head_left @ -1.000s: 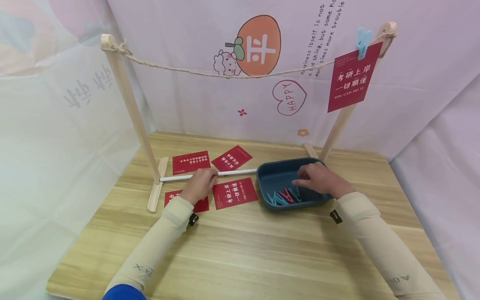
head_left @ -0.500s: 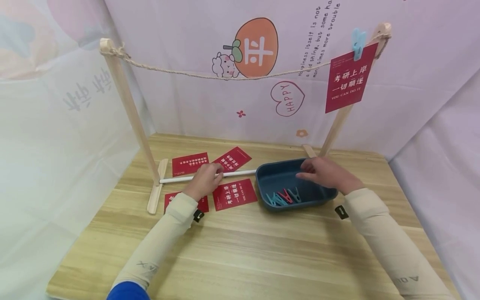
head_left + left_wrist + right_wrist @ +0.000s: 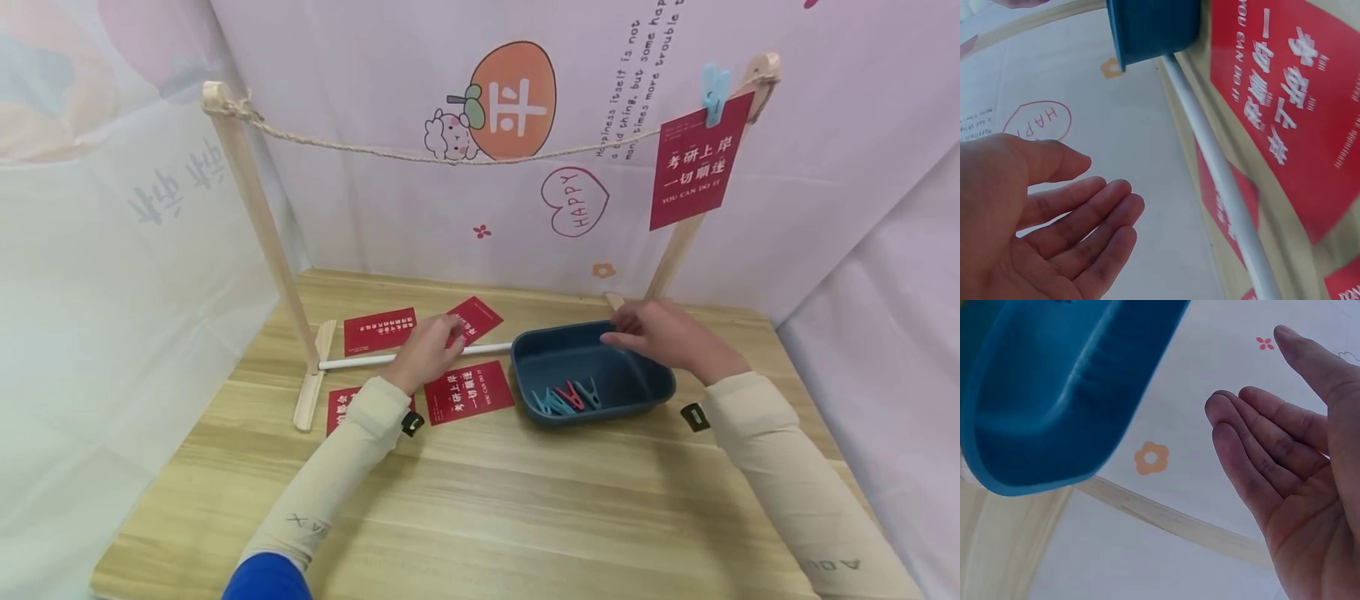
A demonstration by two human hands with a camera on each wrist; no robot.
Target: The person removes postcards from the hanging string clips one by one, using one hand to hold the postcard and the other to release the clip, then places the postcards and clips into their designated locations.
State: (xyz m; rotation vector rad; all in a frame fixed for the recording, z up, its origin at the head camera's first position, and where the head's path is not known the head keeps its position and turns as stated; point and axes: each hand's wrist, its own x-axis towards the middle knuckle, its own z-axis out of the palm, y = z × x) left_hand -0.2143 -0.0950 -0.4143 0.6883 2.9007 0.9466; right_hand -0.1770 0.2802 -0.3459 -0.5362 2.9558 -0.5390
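Observation:
My left hand [image 3: 427, 353] hovers over the white rod and the back red card [image 3: 480, 315], partly covering that card. Its fingers are loosely bent and hold nothing, as its palm in the left wrist view [image 3: 1054, 250] shows. Above the right end of the blue tray [image 3: 525, 400] is my right hand [image 3: 667, 335], empty, with fingers relaxed and thumb apart. Several small clothespins [image 3: 567, 395], teal and red, lie at the tray's front left. Other red cards lie near the left hand: one at back left [image 3: 377, 330], one in front [image 3: 469, 392], one partly behind the left wrist [image 3: 341, 408].
A twine line [image 3: 352, 150] runs between a left wooden post [image 3: 258, 217] and a right wooden post [image 3: 667, 262]. A light-blue clothespin [image 3: 715, 96] holds a red card [image 3: 697, 167] at its right end. The white rod [image 3: 352, 362] crosses the wooden table [image 3: 510, 508].
The left hand has moved to the right and slightly up, away from the front left card. The right hand has drawn right and back from inside the tray toward its rim.

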